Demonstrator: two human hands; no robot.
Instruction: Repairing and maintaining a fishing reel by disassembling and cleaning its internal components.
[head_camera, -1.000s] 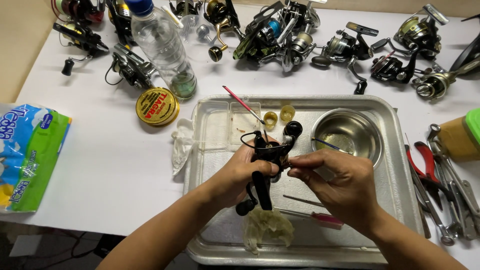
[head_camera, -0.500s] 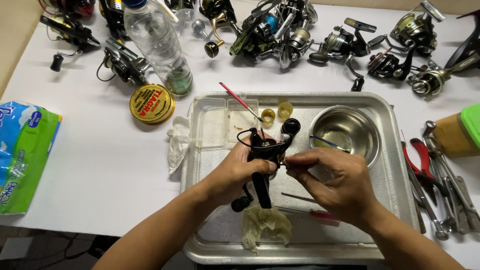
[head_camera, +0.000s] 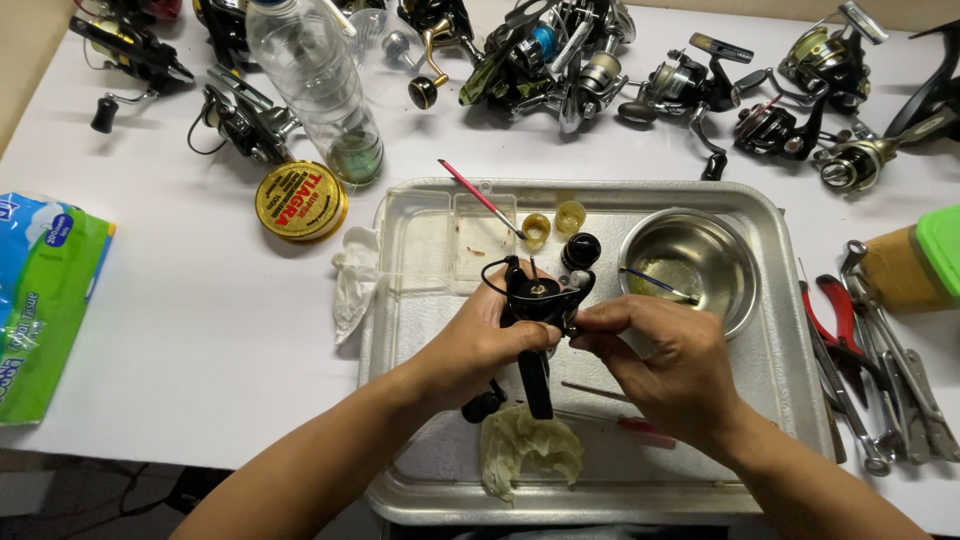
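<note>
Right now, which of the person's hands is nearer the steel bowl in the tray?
The right hand. It sits just below the steel bowl, close under its near rim. The left hand is farther left, gripping the black fishing reel.

White table (head_camera: 200, 330) with tray (head_camera: 790, 330), reels (head_camera: 560, 60)

I've got one cam only, head-mounted, looking steeply down and fwd over the desk (head_camera: 180, 330) from the near edge. It's close: the forearms enter from the bottom of frame and the metal tray (head_camera: 780, 300) sits centre. No 2nd view, so no overlap.
</note>
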